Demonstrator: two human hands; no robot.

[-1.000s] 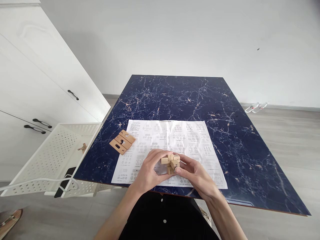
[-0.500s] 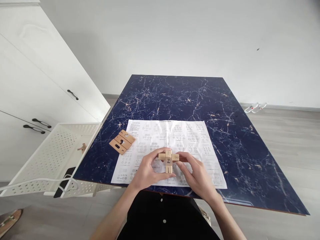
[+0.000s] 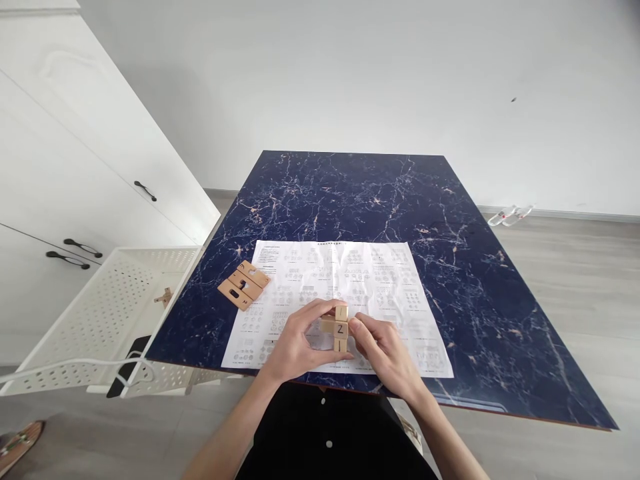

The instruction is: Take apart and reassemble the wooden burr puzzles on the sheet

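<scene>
A wooden interlocking puzzle (image 3: 341,330), built of light bars marked with "1" and "2", is held above the printed sheet (image 3: 300,267) near the table's front edge. My left hand (image 3: 300,340) grips it between thumb below and fingers above. With thumb and curled fingers, my right hand (image 3: 383,343) closes on the puzzle's right side, covering the bar end there. Part of a sideways bar shows on the left, inside my left hand's grip.
Flat wooden pieces with cut-out slots (image 3: 244,285) lie at the sheet's left edge on the dark blue marbled table (image 3: 360,193). A white perforated basket (image 3: 120,273) holding a small wooden piece (image 3: 163,298) stands left. Clear bottles (image 3: 510,215) are on the floor at right.
My right hand's fingers have curled in and closed over the right bar end, which showed before. The puzzle has shifted slightly right and down, with my left hand still gripping it.
</scene>
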